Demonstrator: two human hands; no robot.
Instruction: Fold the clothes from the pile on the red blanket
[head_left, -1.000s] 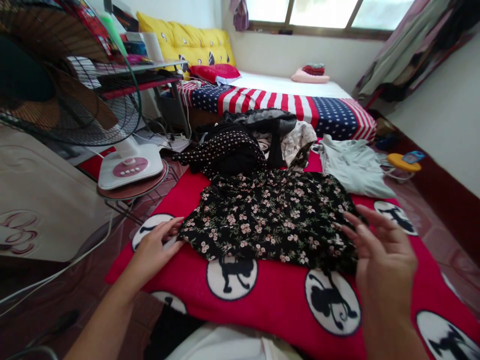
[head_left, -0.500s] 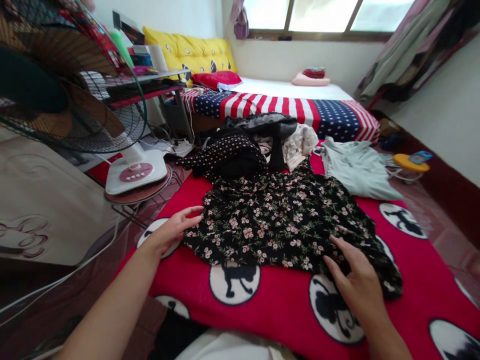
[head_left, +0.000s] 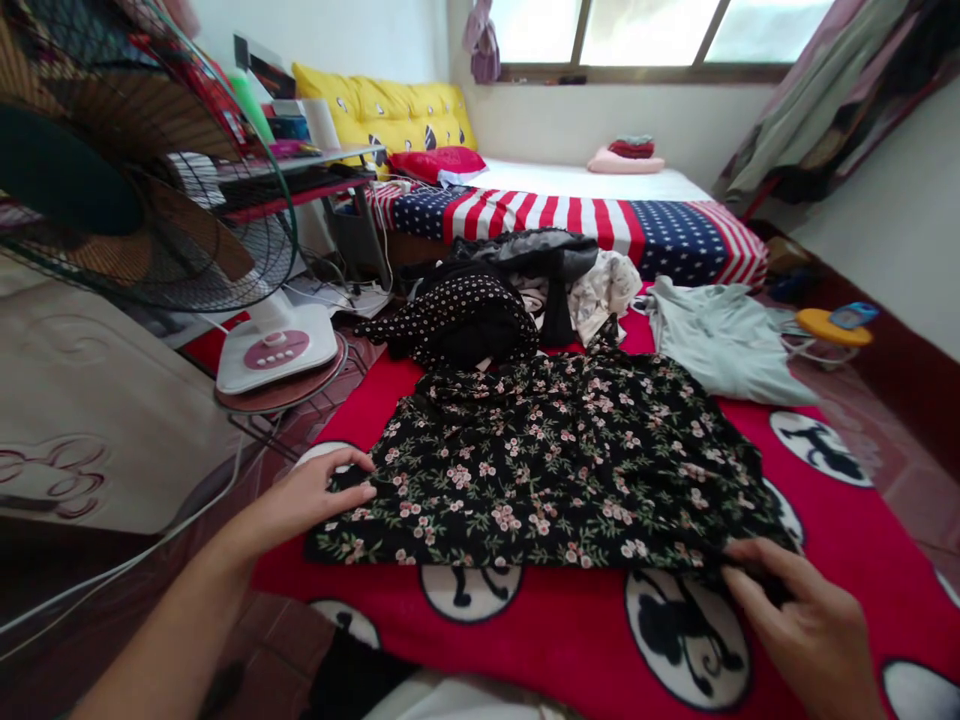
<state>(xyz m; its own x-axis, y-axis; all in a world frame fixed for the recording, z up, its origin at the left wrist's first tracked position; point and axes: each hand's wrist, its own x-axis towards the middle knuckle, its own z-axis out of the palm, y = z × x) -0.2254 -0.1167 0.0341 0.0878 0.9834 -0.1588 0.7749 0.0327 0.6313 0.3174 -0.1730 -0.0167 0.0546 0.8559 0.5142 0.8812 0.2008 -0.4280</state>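
Black floral garment lies spread across the middle of the red blanket, its hem running roughly along the blanket's near edge. The right hand has its grip closed, thumb against fingers, on the hem's right end, apparently because a pinch there draws the cloth straight. The left hand has its grip parted, thumb and forefinger lying over the garment's left side with no visible pinch, probably to steady it. A clothes heap sits toward the blanket's far edge and a pale green top at its far right corner, seemingly set back to leave room for spreading.
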